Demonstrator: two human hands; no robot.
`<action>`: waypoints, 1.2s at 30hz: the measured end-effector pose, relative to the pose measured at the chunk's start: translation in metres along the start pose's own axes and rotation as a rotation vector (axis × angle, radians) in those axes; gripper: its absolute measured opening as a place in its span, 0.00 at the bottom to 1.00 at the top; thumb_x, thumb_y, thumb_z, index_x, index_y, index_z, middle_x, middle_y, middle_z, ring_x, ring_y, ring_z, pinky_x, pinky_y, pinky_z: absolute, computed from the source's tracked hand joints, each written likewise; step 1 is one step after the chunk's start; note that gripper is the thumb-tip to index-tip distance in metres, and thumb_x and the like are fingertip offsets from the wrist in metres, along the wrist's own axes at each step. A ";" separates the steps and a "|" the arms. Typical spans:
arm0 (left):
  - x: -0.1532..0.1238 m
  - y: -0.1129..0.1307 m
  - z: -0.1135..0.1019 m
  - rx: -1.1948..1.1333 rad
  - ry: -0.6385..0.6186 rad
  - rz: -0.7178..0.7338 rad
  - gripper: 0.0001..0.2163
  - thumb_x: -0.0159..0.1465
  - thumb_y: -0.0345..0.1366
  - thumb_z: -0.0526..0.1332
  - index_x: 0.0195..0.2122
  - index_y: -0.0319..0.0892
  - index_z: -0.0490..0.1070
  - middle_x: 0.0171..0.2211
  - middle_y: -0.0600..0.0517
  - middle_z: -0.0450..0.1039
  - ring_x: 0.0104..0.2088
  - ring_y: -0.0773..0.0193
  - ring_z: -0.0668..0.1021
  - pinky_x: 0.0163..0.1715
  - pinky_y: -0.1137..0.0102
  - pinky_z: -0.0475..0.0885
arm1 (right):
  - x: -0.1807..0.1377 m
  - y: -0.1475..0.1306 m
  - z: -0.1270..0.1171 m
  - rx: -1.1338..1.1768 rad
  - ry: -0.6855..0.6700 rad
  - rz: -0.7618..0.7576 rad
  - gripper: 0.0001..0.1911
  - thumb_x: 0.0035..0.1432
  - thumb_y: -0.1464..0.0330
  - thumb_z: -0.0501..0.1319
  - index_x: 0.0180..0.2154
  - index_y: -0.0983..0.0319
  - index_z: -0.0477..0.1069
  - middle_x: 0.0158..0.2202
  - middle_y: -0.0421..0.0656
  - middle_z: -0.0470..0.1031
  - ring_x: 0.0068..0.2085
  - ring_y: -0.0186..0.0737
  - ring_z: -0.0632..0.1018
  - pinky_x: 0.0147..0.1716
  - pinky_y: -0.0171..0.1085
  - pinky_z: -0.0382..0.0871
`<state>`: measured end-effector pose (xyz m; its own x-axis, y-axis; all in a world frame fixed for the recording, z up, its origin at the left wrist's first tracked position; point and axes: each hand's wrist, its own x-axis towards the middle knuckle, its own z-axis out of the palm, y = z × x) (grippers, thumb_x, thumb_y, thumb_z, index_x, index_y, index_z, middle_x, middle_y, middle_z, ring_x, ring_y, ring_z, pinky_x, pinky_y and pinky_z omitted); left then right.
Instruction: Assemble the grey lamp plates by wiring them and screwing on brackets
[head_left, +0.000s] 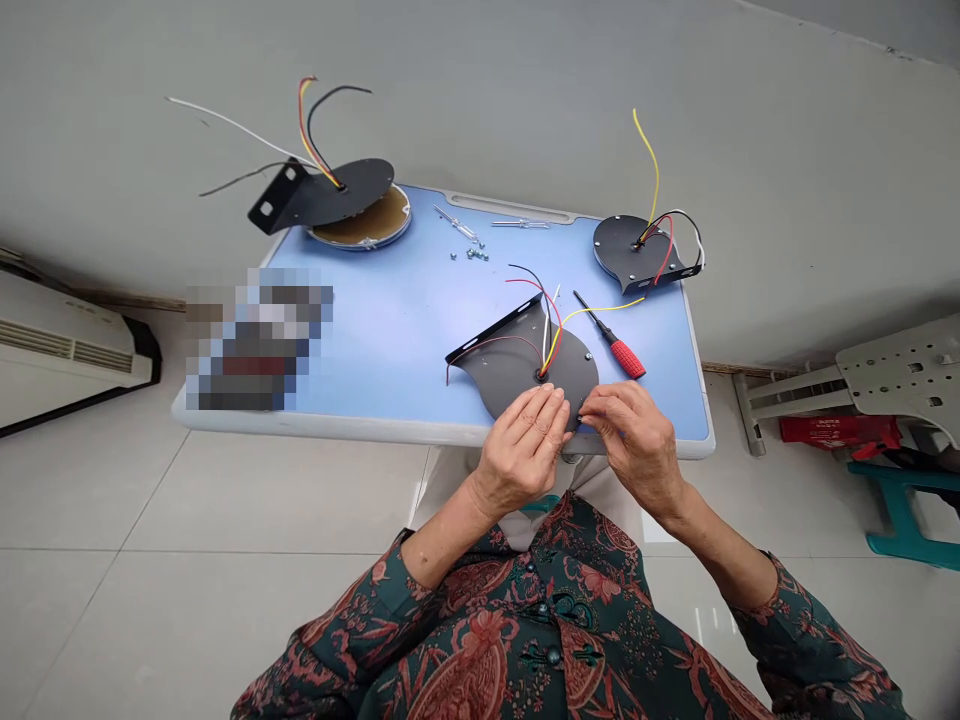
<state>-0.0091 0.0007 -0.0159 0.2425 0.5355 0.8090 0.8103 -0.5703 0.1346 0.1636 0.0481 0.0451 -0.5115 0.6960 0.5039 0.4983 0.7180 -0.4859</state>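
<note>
A dark grey round metal plate [510,375] with a bent slotted flange lies near the table's front edge, and coloured wires [551,345] rise from its middle hole. My left hand [521,450] rests on the near part of this plate, fingers stretched out. At the plate's near right rim, my right hand [630,430] is closed in a pinch on a small screw [580,419], mostly hidden by the fingertips. Another screw [589,356] sits in the plate's right rim. Just beyond my right hand lies a screwdriver [626,357] with a red and black handle.
On the blue table [390,340], a similar wired plate [622,245] lies back right. Another plate [345,195] sits tilted on a round brown-faced part [367,225] back left. Loose screws [478,255] lie near two clear-handled screwdrivers [457,225] [521,224]. A blurred patch [259,340] covers the left side.
</note>
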 end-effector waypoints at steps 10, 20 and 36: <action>0.000 0.001 0.001 -0.032 0.001 -0.019 0.21 0.70 0.28 0.59 0.63 0.28 0.65 0.54 0.32 0.77 0.63 0.46 0.73 0.57 0.52 0.78 | 0.002 0.009 -0.002 0.076 -0.037 -0.007 0.07 0.67 0.72 0.60 0.37 0.56 0.75 0.35 0.43 0.79 0.37 0.41 0.77 0.41 0.43 0.72; -0.005 0.001 0.004 -0.092 -0.016 -0.056 0.20 0.71 0.29 0.56 0.64 0.31 0.65 0.57 0.33 0.75 0.65 0.46 0.71 0.60 0.49 0.76 | 0.006 0.006 -0.001 -0.073 -0.057 -0.110 0.08 0.67 0.72 0.59 0.37 0.57 0.75 0.35 0.43 0.79 0.36 0.41 0.75 0.39 0.43 0.69; -0.007 0.000 0.006 -0.089 0.009 -0.057 0.21 0.71 0.27 0.54 0.65 0.31 0.64 0.56 0.34 0.75 0.65 0.47 0.71 0.60 0.50 0.76 | 0.032 0.013 -0.016 -0.366 -0.361 -0.502 0.17 0.68 0.78 0.50 0.30 0.57 0.68 0.26 0.41 0.66 0.28 0.39 0.62 0.29 0.42 0.54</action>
<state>-0.0075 0.0002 -0.0249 0.1926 0.5630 0.8037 0.7721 -0.5924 0.2300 0.1650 0.0794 0.0665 -0.9086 0.2851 0.3052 0.3127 0.9488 0.0447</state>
